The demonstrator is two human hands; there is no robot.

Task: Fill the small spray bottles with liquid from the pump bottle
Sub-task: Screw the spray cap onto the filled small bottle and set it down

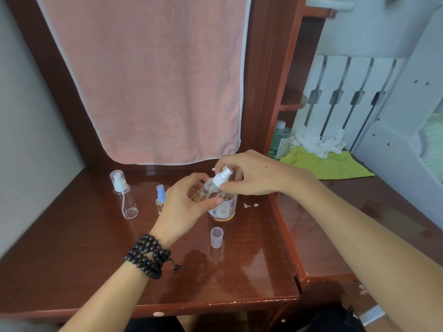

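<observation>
Head view looks down on a glossy red-brown worktop (239, 271) where both hands meet over the pump bottle (223, 209). That bottle stands upright near the middle of the worktop, its labelled lower body showing below the fingers. The left hand (184, 204), with a dark bead bracelet (148, 256) wound round its wrist, grips a small clear spray bottle (208, 190) by the body, tilted, just in front of the pump bottle. The right hand (251, 173) pinches that bottle's white spray head (221, 177) between thumb and fingers. A loose translucent cap (217, 237) stands on the worktop nearer the person, apart from the bottles. To the left, a second clear spray bottle (124, 195) stands capped, and a smaller one with a blue top (160, 200) stands just beside the left hand. A pink towel (148, 80) hangs behind. At the right lie a green cloth (330, 164), crumpled white tissue (318, 142) and a green bottle (280, 140).
</observation>
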